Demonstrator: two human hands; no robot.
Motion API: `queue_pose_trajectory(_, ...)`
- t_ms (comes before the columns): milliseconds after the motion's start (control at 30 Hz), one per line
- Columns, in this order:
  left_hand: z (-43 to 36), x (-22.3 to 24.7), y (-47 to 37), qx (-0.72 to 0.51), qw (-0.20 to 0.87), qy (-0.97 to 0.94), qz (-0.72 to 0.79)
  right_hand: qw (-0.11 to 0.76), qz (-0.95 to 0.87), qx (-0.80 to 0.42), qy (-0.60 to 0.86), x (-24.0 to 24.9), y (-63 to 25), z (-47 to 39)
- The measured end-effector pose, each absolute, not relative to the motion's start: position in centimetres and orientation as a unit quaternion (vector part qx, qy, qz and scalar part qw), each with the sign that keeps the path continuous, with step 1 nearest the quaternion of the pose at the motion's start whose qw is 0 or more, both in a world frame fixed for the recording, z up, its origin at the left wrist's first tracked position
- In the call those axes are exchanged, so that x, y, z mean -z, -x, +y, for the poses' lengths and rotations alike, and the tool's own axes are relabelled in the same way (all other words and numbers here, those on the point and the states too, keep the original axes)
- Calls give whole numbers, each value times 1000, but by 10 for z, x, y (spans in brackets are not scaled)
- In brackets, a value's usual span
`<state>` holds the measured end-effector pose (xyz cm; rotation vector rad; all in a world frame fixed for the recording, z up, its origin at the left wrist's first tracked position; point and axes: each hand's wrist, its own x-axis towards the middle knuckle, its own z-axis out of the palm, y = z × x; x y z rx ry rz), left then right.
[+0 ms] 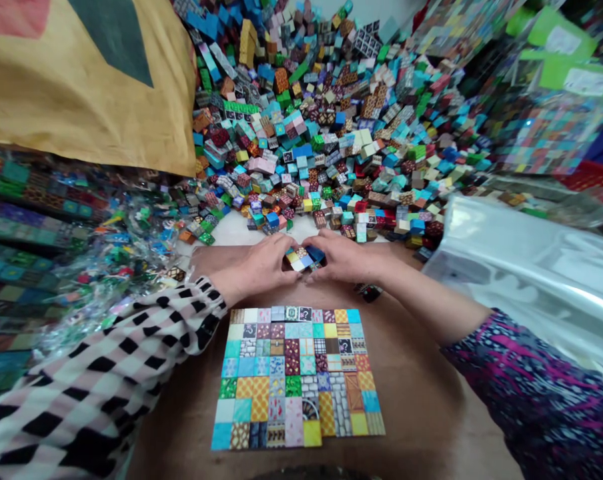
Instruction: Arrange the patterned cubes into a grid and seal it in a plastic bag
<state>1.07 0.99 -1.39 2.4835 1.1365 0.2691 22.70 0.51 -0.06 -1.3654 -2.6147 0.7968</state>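
Just beyond a flat grid of patterned cubes (pixel 291 367), my two hands meet over a small group of printed cubes (pixel 300 259). My left hand (pixel 261 267) closes on the group from the left, its thumb and fingers curled round that side. From the right, my right hand (pixel 342 259) grips the same group, fingers bent over a dark blue part. Yellow, white and light blue faces show between the fingertips; the rest is hidden by the hands. The grid lies close to me, its rows pressed together, with a slightly stepped near edge.
A large heap of loose cubes (pixel 321 140) spreads behind the brown board (pixel 421 373). Clear plastic packets with small coloured pieces (pixel 126 260) lie left, below a yellow bag (pixel 91 100). Clear plastic sleeves (pixel 526 267) lie right, near a red basket (pixel 594 183). One dark piece (pixel 369 291) sits by my right wrist.
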Motion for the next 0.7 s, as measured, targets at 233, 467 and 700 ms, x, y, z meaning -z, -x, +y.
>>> queue_pose_trajectory(233, 11, 15, -10, -97, 183, -893, 399, 49, -856, -258, 446, 2, -227, 5)
queue_pose_trajectory(467, 14, 19, -8, -109, 199, -894, 386, 53, -843, -262, 466, 3, -226, -1)
queue_pose_trajectory(700, 15, 20, -7, -107, 200, -897, 379, 44, -867, -243, 432, 2, -225, -6)
